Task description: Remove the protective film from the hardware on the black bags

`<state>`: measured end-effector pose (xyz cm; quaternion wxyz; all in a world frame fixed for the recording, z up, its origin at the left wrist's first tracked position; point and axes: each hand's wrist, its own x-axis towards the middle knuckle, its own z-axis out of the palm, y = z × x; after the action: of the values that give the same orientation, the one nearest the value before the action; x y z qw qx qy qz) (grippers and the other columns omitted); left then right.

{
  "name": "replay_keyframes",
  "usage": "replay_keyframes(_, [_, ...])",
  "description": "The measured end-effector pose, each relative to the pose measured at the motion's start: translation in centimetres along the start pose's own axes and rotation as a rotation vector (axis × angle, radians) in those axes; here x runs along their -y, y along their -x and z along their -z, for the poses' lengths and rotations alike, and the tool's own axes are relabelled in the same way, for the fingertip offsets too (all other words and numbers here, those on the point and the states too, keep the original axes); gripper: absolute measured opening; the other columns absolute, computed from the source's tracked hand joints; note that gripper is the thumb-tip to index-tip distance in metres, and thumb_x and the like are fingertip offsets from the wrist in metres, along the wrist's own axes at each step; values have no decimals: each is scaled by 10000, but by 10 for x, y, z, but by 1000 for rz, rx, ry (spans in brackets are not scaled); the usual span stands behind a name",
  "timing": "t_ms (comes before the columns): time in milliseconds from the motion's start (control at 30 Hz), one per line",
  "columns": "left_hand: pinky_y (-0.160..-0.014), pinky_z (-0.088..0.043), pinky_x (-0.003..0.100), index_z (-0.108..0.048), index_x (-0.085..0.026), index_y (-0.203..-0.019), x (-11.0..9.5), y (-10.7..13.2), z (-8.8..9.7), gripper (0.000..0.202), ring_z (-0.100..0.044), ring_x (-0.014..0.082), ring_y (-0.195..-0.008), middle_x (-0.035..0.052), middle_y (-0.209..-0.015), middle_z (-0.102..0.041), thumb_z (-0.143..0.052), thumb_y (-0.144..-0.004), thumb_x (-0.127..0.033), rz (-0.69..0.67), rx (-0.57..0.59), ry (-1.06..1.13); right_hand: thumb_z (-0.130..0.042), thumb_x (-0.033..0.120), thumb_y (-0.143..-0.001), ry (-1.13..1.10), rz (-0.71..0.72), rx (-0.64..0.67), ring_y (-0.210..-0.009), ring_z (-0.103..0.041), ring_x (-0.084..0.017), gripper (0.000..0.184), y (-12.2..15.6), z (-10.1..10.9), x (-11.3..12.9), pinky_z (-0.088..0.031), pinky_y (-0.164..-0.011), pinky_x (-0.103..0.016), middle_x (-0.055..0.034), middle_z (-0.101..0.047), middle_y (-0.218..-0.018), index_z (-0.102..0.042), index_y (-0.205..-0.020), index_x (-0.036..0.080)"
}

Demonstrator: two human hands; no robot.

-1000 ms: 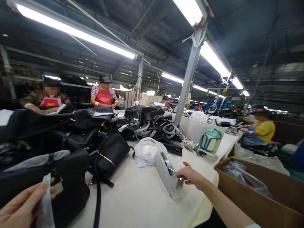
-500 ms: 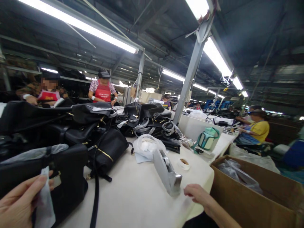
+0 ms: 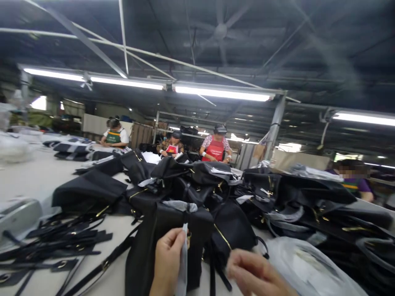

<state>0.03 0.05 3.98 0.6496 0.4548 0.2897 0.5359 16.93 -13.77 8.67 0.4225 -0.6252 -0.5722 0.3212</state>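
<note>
Swung leftward since the earlier frame, the head view now brings the left hand (image 3: 168,258) up to the near centre, its thumb and fingers (image 3: 173,242) clamped on a white paper strip (image 3: 184,267) (it could be a tag or wrapping; the view doesn't settle it). The strip hangs just in front of a black leather handbag (image 3: 182,234), which stands upright on the white desk (image 3: 37,181) with a pale sheet tucked over its top. The right hand (image 3: 253,273) hovers near the bag's lower right side, its blur hiding whether its fingers are together or apart. Loose black straps with metal rings (image 3: 61,242) lie to the left, a clear plastic bag (image 3: 308,265) sits near right, and black handbags (image 3: 191,176) crowd the far desk. A careless tug could tear the thin strip, and a sweeping right hand could catch the dangling strap or knock the upright bag into the pile.
</note>
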Motion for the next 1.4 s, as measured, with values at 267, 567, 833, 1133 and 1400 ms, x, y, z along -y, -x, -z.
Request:
replay_keyframes(267, [-617, -429, 261, -702, -154, -647, -2, 1, 4, 334, -561, 193, -651, 39, -617, -632, -678, -726, -477, -123, 26, -132, -611, 404, -763, 73, 107, 69, -515, -338, -97, 275, -103, -51, 41, -247, -490, -239, 52, -440, -525, -611, -608, 177])
replay_keyframes(567, [-676, -466, 278, -745, -154, -738, -4, 4, 3, 284, -604, 226, -723, 57, -681, -684, -619, -778, -406, -138, 29, -148, -628, 418, -740, 64, 1, 63, -502, -337, -96, 298, -103, -54, 39, -229, -482, -243, 55, -428, -494, -577, -568, 181])
replay_keyframes(833, [-636, -448, 270, -711, -153, -686, -7, 7, 3, 274, -586, 211, -675, 54, -649, -659, -622, -771, -397, -115, 20, -127, -708, 542, -760, -299, 3, 315, -453, -323, -54, 385, -91, -35, 45, -225, -455, -213, 71, -452, -573, -589, -778, 176])
replay_keyframes(1133, [-666, -439, 270, -728, -140, -760, -8, 9, 4, 264, -579, 202, -709, 50, -685, -661, -578, -806, -352, -118, 42, -158, -683, 572, -756, -87, 6, 304, -436, -340, -58, 417, -102, -37, 32, -235, -433, -196, 78, -447, -509, -608, -759, 162])
replay_keyframes(1400, [-571, -400, 216, -642, -172, -949, 2, 9, 1, 223, -494, 135, -588, -41, -610, -510, -617, -825, -355, -197, -58, -135, -730, 376, -823, -701, -60, 402, -424, -257, -34, 255, -94, -27, 22, -253, -436, -164, 99, -409, -524, -560, -789, 190])
